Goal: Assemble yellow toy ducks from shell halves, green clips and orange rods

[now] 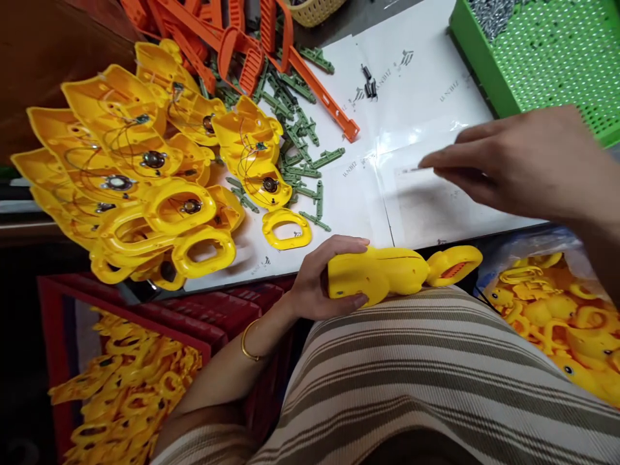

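Note:
My left hand (pixel 322 278) is wrapped round one end of a yellow plastic toy (pixel 378 274), which lies sideways against my striped shirt at the table's edge. A seam runs along its body, and its looped end (pixel 454 265), with an orange ribbed piece inside, points right. Above the white sheet (pixel 426 213), my right hand (pixel 518 168) has thumb and fingers pinched together. Anything between those fingertips is too small and blurred to name. Left of my left hand, a yellow ring-shaped part (pixel 287 229) lies flat on the sheet.
Yellow half shells (pixel 111 123) with wires and speakers are piled at left. Green plastic pieces (pixel 305 152), orange parts (pixel 242 51) and small black springs (pixel 369 84) lie behind. A green basket (pixel 537 84) holds screws. Below stand a red crate (pixel 48 323) and a bag of yellow parts (pixel 557 310).

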{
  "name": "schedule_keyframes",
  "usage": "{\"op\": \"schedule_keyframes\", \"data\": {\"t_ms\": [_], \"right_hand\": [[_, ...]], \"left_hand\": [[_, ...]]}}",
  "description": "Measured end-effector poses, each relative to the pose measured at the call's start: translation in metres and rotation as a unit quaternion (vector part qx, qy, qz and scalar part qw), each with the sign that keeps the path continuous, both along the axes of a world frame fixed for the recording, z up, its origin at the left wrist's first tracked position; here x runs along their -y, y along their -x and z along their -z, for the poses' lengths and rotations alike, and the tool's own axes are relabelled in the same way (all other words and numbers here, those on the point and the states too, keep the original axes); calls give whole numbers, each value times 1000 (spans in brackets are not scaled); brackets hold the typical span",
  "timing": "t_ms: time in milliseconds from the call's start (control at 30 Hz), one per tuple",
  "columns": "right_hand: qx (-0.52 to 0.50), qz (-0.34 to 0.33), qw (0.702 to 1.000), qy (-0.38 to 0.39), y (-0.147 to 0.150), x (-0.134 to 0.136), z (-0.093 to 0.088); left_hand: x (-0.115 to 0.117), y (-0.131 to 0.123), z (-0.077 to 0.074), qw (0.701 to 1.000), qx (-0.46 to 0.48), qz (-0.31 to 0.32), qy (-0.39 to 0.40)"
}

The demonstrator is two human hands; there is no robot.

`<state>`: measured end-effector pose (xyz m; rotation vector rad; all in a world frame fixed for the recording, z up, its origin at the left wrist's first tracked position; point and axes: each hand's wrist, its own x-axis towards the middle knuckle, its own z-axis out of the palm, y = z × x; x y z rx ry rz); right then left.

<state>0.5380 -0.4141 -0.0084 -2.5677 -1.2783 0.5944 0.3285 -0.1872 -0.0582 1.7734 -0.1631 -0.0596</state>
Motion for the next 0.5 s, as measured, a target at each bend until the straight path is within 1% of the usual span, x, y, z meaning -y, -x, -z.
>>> {"op": "schedule_keyframes", "data": {"t_ms": [33,67,100,167,200,233,267,300,367,433,500], "right_hand": [[41,3,999,16,-6,-1,12],[48,18,999,3,-9,-2,22],[31,39,998,-29,-8,-2,31],[-78,74,987,-123,7,-1,39],[-150,76,974,-150,18,1,38],[-224,63,960,-157,31,4,35],[-286,34,949,-130,44,6,32],[-322,10,942,-97,56,8,28],[-358,-34,932,-43,73,11,23],[-371,-52,926,-41,81,12,25],[-385,-48,920,-61,84,13,30]], "left_hand": [[-1,-2,-1,1000,15,-2,-1],[-2,-4,-3,1000,26,-2,-4],[-3,-5,-6,999,32,-2,-10],[-4,-8,-13,999,37,2,-32],[-4,-8,-16,998,37,3,-45],[-4,-9,-19,998,36,3,-56],[-3,-9,-21,997,37,3,-63],[-2,-9,-23,997,37,5,-66],[1,-8,-24,997,32,16,-67],[2,-7,-22,997,19,34,-64],[1,-8,-23,997,2,47,-59]]}}
